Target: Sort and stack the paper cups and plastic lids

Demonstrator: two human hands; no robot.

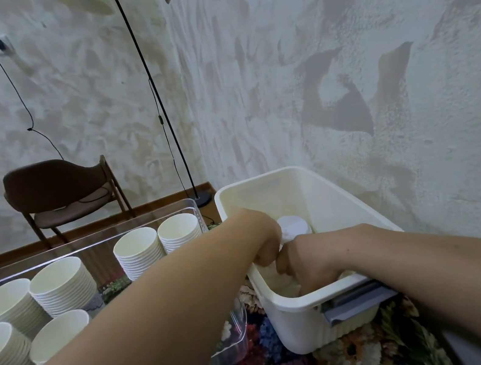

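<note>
- Two hands are down inside the white bin [313,182] at the right; my left hand [264,244] and right hand [306,262] sit knuckle to knuckle, fingers curled round pale stuff I cannot make out, probably lids or cups being gathered.
- One plastic lid [293,226] shows just beyond the left hand, in the bin's far half.
- I judge both hands work together to square a bunch before lifting it.
- Left of the bin, the clear tray [173,208] holds six stacks of paper cups [139,251], nested rim-up to save room.
- Both containers rest on a flowered cloth [344,360].
</note>
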